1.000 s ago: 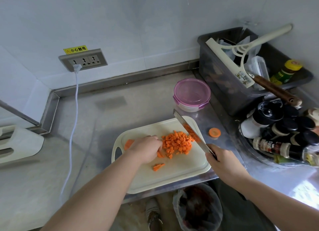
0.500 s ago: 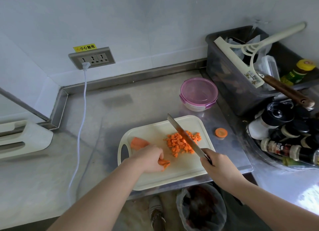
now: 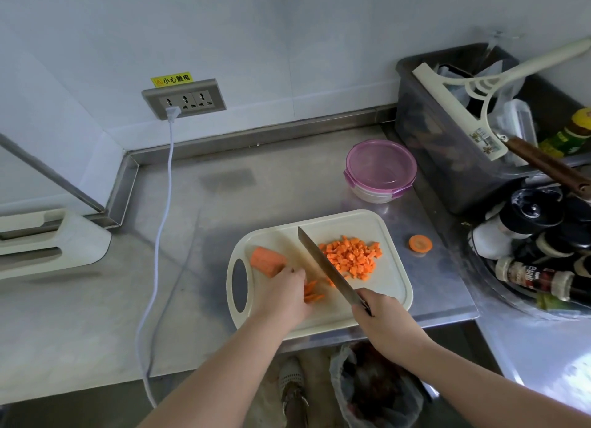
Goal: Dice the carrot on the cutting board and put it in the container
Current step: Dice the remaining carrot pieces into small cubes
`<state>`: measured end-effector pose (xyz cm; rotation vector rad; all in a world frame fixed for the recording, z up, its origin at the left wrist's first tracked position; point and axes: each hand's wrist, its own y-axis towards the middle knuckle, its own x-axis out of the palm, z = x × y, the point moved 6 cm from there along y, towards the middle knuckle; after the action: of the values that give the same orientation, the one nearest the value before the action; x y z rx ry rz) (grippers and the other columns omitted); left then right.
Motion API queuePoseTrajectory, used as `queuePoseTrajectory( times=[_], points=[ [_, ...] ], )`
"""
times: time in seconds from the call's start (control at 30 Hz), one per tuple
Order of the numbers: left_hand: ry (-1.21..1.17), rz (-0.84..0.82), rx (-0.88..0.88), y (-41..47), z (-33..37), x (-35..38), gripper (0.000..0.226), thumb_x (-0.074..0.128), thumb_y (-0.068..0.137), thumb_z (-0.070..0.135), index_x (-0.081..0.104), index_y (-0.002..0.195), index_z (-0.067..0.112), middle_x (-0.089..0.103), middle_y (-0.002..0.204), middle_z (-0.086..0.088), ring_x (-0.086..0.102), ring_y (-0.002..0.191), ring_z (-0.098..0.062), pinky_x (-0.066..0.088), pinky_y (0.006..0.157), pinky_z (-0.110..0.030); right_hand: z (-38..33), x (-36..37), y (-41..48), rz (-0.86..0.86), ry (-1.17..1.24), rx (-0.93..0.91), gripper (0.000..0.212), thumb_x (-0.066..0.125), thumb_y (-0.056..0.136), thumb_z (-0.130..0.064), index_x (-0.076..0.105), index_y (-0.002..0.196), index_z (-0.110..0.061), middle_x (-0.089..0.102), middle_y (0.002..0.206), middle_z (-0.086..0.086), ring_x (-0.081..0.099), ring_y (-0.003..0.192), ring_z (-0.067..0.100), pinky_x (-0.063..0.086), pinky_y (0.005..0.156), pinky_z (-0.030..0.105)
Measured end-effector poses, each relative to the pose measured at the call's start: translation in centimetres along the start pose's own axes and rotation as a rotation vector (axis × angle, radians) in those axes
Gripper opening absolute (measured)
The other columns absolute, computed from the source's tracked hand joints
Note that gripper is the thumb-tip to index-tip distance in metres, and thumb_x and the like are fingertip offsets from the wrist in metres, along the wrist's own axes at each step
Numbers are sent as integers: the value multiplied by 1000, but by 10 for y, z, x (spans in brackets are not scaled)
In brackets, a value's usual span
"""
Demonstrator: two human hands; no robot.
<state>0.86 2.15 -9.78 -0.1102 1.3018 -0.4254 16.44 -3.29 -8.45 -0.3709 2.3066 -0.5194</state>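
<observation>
Cutting board (image 3: 391, 287): plain cream. Diced carrot (image 3: 351, 255): bright orange. Carrot chunk (image 3: 267, 260), carrot strips (image 3: 312, 292): same orange. Carrot slice (image 3: 420, 243) on counter (image 3: 224, 210): orange, paler ring round core. Knife (image 3: 326, 267): dull grey steel blade. Container (image 3: 380, 165): translucent pink-purple lid, pale base. Counter: brushed grey steel. Wall (image 3: 287, 43): white. Socket panel (image 3: 184, 99): grey. Label (image 3: 171, 79) above it: yellow, black characters. Cable (image 3: 160, 219): white. Bin (image 3: 431, 152): dark smoky grey. Squeegee (image 3: 457, 107): cream. Handle (image 3: 543, 165) across bin: brown wood. Bottle (image 3: 575, 130) in bin: yellow cap, green label. Seasoning bottles (image 3: 531, 210): black caps.

diced carrot (image 3: 351, 257) on cutting board (image 3: 377, 229), container (image 3: 380, 171) behind, knife (image 3: 326, 266) left of dice
</observation>
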Motion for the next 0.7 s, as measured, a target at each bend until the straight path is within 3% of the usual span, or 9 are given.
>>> queuePoseTrajectory(
  times=[0.17, 0.3, 0.5, 0.7],
  points=[
    [-49, 12, -10, -1, -1, 5, 41, 65, 84, 38, 56, 118, 17, 49, 122, 2, 56, 104, -19, 48, 86, -31, -5, 5, -4, 30, 3, -30, 28, 41, 98, -20, 43, 72, -30, 49, 63, -3, 42, 54, 12, 35, 53, 27],
    [-65, 49, -20, -2, 2, 5, 38, 64, 85, 36, 55, 118, 18, 51, 121, 2, 57, 104, -17, 48, 85, -28, -4, 11, -4, 7, 21, -1, 27, 41, 98, -19, 44, 74, -30, 54, 67, 0, 47, 56, 13, 39, 55, 31],
    [-132, 77, -68, -3, 3, 4, 39, 65, 85, 33, 55, 120, 17, 51, 122, 2, 57, 103, -17, 48, 84, -26, 1, 16, -1, -8, -7, 58, 18, 39, 98, -21, 56, 92, -20, 65, 84, 5, 64, 77, 23, 54, 72, 39],
    [-207, 19, -116, -7, -12, 5, 53, 69, 84, 29, 50, 131, 17, 46, 129, 0, 56, 109, -17, 46, 94, -26, -3, 20, -1, 1, -26, 39, 12, 40, 100, -23, 51, 95, -26, 64, 90, 1, 63, 80, 16, 55, 74, 33]
  ],
)
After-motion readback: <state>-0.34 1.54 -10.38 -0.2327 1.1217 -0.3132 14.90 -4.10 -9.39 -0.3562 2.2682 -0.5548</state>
